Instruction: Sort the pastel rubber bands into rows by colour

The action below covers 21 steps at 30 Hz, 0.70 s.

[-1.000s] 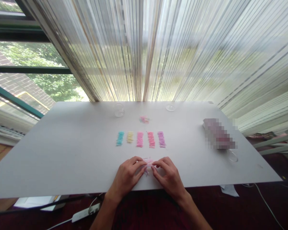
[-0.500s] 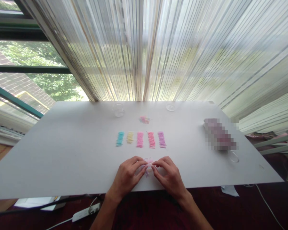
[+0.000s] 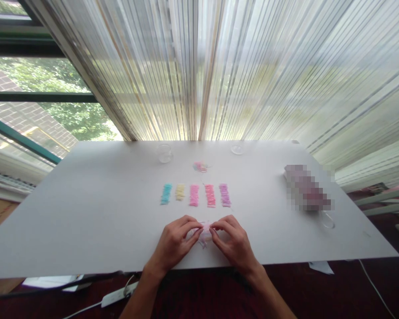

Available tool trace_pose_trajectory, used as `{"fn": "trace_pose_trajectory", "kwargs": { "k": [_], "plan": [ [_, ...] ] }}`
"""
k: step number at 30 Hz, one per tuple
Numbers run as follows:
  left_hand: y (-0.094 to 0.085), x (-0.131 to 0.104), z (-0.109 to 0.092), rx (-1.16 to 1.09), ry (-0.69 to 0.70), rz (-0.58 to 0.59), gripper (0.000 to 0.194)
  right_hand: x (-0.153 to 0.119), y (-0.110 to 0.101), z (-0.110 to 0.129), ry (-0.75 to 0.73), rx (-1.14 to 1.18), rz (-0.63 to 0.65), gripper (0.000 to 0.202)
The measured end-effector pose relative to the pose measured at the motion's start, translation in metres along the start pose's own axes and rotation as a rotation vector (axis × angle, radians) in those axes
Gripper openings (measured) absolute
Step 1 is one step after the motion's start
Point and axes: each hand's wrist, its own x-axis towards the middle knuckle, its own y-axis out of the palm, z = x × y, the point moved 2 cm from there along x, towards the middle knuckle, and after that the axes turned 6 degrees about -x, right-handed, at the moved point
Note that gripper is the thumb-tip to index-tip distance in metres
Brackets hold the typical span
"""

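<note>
My left hand (image 3: 177,239) rests at the near edge of the white table (image 3: 86,217), thumb and fingers closed in a pinch. Facing it, my right hand (image 3: 234,241) pinches too; what lies between either set of fingertips is too small to make out. Under and between the fingertips is a loose pile of thin pastel strands (image 3: 204,239), mostly pink and lilac, like small elastic bands. Just beyond the hands lie separate rows of thin pieces: teal (image 3: 166,194), yellow (image 3: 180,192), pink (image 3: 194,195), coral (image 3: 210,196) and purple (image 3: 225,195).
Farther back is a small mixed-colour heap (image 3: 200,166). A clear round container (image 3: 165,153) stands behind it to the left, a clear shallow dish or lid (image 3: 237,149) to the right. A blurred pinkish case (image 3: 307,188) with a loop lies at right. Sheer curtains (image 3: 193,66) hang behind.
The fingertips of both hands have shifted slightly over the pile, and its strands lie a little differently. The view has moved a touch. The coloured rows are unchanged.
</note>
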Motion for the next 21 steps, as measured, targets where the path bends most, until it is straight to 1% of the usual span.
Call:
{"fn": "trace_pose_trajectory", "kwargs": {
  "k": [7,21],
  "plan": [
    [-0.003,0.010,0.001,-0.029,-0.019,0.001,0.011,0.007,-0.001,-0.003,-0.023,0.004,-0.010,0.011],
    [0.000,0.018,0.010,0.019,-0.007,0.003,0.011,0.013,0.002,-0.012,0.018,-0.007,0.030,0.007]
  ]
}}
